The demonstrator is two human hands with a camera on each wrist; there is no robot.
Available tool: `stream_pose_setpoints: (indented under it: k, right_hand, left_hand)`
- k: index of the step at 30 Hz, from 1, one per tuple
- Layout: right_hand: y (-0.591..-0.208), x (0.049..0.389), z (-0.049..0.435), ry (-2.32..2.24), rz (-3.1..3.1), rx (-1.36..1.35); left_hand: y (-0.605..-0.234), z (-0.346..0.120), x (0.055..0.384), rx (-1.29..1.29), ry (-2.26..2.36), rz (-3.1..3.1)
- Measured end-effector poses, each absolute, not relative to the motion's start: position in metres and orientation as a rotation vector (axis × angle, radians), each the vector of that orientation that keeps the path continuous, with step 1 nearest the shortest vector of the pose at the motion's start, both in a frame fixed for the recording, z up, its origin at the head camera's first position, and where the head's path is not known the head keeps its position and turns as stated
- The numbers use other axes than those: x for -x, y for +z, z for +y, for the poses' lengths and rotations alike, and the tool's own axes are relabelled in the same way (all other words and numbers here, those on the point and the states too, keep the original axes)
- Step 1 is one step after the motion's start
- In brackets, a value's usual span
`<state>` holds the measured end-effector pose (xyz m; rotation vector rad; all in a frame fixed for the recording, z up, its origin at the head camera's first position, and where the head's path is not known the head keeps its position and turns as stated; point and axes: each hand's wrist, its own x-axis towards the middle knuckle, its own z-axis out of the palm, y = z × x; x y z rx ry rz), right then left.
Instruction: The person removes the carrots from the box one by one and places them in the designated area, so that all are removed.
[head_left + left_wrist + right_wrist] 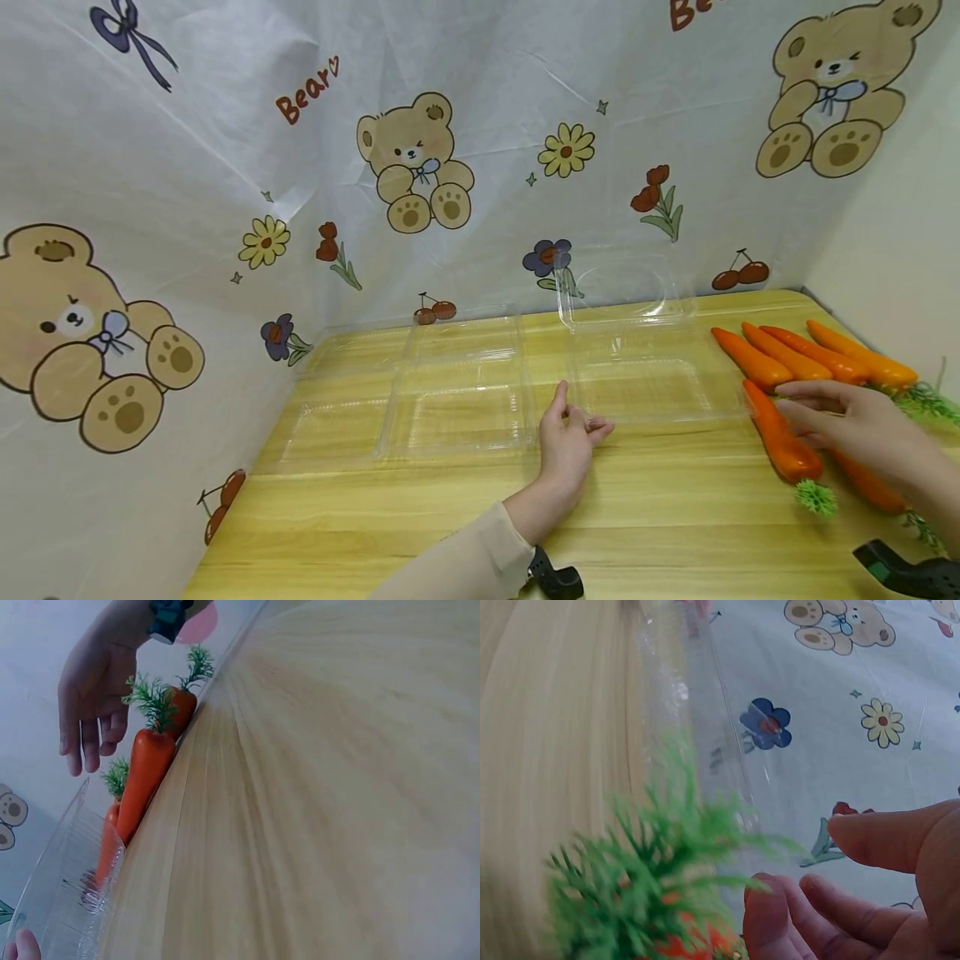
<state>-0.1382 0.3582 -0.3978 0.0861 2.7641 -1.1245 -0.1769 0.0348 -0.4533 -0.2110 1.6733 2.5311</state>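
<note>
My left hand (566,437) rests at the near left corner of a clear plastic box (645,419), its thumb and fingers spread apart. The box's lid (626,321) stands raised behind it. In the left wrist view only a fingertip (27,945) of that hand shows, beside the box wall. Over the orange carrots on the right hovers my right hand (862,421), thumb and fingers apart with nothing between them. Below it lies a carrot (783,437) with a green top, its tip near the box. Blurred carrot leaves (660,862) fill the lower part of the right wrist view.
Two more clear boxes, a middle one (457,446) and a left one (330,458), stand on the wooden table (420,508). Several carrots (817,354) lie in a row at the right, and another carrot (870,483) lies nearer. A bear-printed sheet (487,100) hangs behind.
</note>
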Motion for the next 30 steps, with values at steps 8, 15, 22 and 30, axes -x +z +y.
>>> stream_pose_setpoints:
  k: [8,15,22,30]
  right_hand:
    - [-0.412,0.146,0.346,-1.427,2.618,-0.031]
    - [-0.42,0.155,0.342,-1.635,2.443,-0.033]
    - [-0.428,0.159,0.342,-1.816,2.281,-0.093]
    - [-0.43,0.156,0.343,-1.9,2.218,-0.056]
  left_hand:
    - [-0.453,0.035,0.176,0.218,2.528,1.668]
    - [-0.451,0.035,0.175,0.224,2.529,1.643]
    - [-0.45,0.034,0.173,0.206,2.523,1.636]
    - [-0.449,0.032,0.169,0.184,2.52,1.623]
